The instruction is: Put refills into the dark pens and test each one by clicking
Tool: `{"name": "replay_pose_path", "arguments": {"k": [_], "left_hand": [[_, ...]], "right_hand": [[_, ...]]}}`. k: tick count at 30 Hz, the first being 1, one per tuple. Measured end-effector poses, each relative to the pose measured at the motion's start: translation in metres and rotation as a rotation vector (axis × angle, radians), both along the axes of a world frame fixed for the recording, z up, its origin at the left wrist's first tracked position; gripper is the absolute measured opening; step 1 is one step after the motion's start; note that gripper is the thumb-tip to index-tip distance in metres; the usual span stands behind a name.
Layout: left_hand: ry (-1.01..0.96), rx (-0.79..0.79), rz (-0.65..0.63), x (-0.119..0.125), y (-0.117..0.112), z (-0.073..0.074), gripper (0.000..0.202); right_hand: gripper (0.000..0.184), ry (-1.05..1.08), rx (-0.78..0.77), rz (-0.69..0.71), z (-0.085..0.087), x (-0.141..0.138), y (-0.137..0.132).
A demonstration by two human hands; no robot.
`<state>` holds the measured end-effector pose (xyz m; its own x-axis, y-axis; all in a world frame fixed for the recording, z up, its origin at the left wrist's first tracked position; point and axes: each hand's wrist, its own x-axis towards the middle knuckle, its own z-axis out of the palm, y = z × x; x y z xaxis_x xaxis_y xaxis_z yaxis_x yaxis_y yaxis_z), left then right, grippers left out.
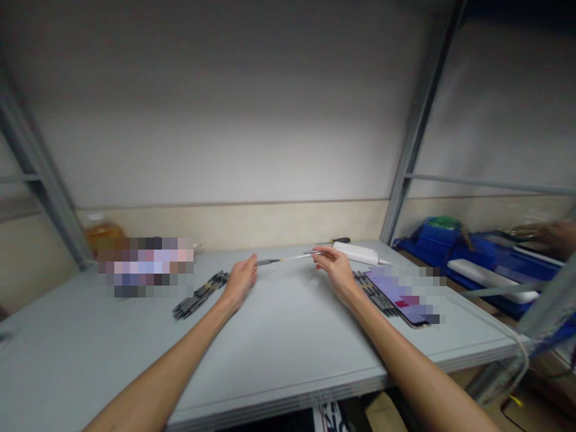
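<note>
"Orange liquid in a see-through bottle (102,233) is at the back left. What's the blurry heap (153,261) by it?"

"Too fuzzy to tell. Next comes a bunch of thin grey and black plastic pens (198,297), lying flat on the pale grey table (270,360). They sit by the left hand (242,281), maybe so they're easy to reach."

"What is that hand doing?"

"Its fingers are curled snugly around a slim dark grey tube (269,262), with the end poking out. A thin white stick (294,258) runs from there to the right hand (333,267), up above the middle of the table."

"And the right fingers?"

"Nearly closed, pinching the stick's shiny far end with just the tips. Having one end in each hand probably stops it wobbling."

"Is it all one piece?"

"I can't tell."

"What's past that hand?"

"A black and yellow screwdriver (341,240) and a long white plastic bar (357,253) are at the back, perhaps out of the way. Closer in, more grey and black pens (375,294) lie beside a flat phone with a purple screen (391,291). Far right, another person's blurry hand (560,240) shows."
</note>
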<state>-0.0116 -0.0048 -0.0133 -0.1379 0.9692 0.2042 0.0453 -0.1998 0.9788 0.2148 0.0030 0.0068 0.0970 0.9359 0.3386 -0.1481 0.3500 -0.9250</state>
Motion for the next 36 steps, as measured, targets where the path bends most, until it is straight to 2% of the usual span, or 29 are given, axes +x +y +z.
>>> {"name": "replay_pose_path", "arguments": {"k": [6,14,19,22,25,29,31,34,36], "left_hand": [[0.006,-0.010,-0.006,0.002,-0.002,0.000,0.045],[0.018,-0.051,-0.124,0.010,-0.008,0.000,0.047],[-0.007,-0.052,-0.184,0.011,-0.008,-0.003,0.046],[0.040,0.002,-0.212,0.010,-0.008,-0.003,0.043],[0.122,0.096,-0.199,0.011,-0.010,-0.001,0.038],[0.082,0.147,-0.149,0.012,-0.011,0.002,0.031],[0.033,0.139,-0.123,0.010,-0.009,0.002,0.031],[-0.051,0.102,-0.083,0.006,-0.004,0.001,0.032],[-0.096,0.071,-0.061,0.004,-0.003,0.001,0.033]], "right_hand": [[0.030,-0.046,0.016,0.029,-0.001,-0.003,-0.003],[0.030,-0.172,0.044,0.089,-0.004,-0.009,-0.009],[0.033,-0.224,0.038,0.070,-0.004,-0.009,-0.010],[0.032,-0.300,0.025,0.051,-0.004,-0.008,-0.011],[0.046,-0.408,-0.030,0.023,-0.005,-0.009,-0.011],[0.059,-0.505,-0.118,0.026,-0.004,-0.010,-0.013],[0.058,-0.483,-0.109,0.053,-0.004,-0.009,-0.012],[0.043,-0.386,-0.029,0.084,-0.003,-0.006,-0.010],[0.047,-0.352,0.037,0.106,-0.004,-0.005,-0.008]]}}
